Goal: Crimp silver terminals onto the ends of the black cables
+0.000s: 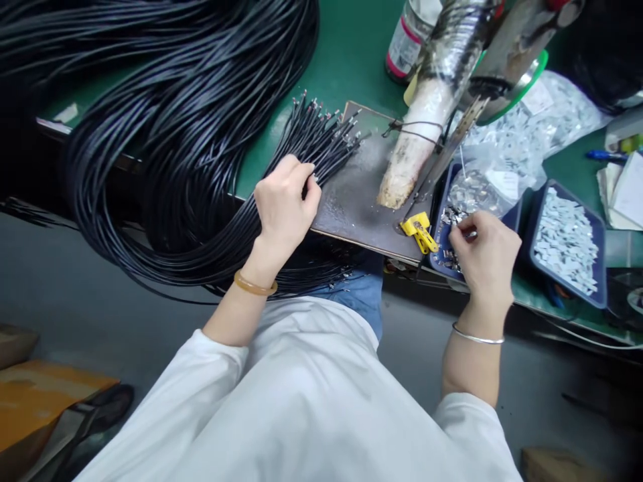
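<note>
My left hand (285,202) lies on a thick bundle of black cables (321,144), its thumb and fingers pinched together at a cable. The stripped ends of the bundle fan out beyond my knuckles over a dark board (346,211). Over at the right, my right hand (486,254) reaches into a blue tray (436,251) with small metal terminals (452,217) in it. Thumb and forefinger are closed there; whatever is between them is too small to make out. A yellow clip-like tool (420,232) lies on the board's edge beside that tray.
A wrapped pole-like piece (416,147) tied with wire slants over the board. Another blue tray (603,268) holds pale plastic pieces (565,241). Behind are plastic bags (547,127) and a jar (406,43). Long cable coils (201,100) hang over the left table edge.
</note>
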